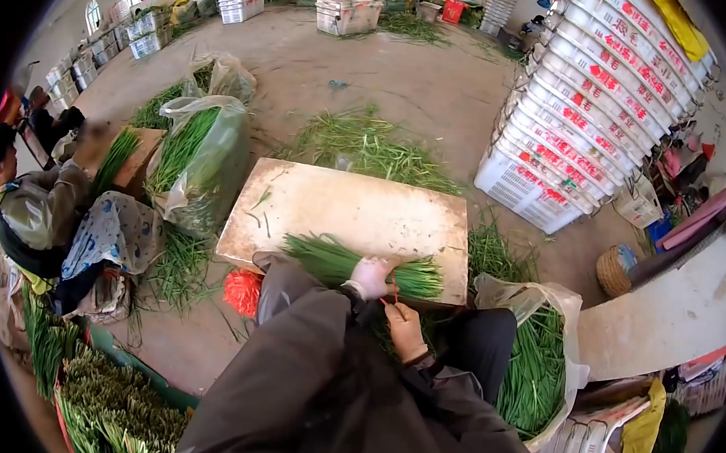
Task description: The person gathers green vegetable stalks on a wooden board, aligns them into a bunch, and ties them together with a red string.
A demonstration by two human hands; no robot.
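Observation:
A bundle of long green stalks [323,259] lies across the near edge of a pale, worn board [339,204]. My left hand [371,276], in a whitish glove, is wrapped round the bundle right of its middle. Just below it, my right hand [406,330] pinches a thin red tie [393,294], which runs up to the bundle beside the left hand. The underside of the bundle is hidden. A few loose bits of leaf lie on the board's left part.
Clear plastic bags of green stalks stand left [203,161] and right [534,365] of the board. Stacked white crates [573,115] rise at the right. A red bunch of ties [242,292] hangs by my knee. Another person [40,212] sits at the left. Loose stalks [368,147] litter the floor.

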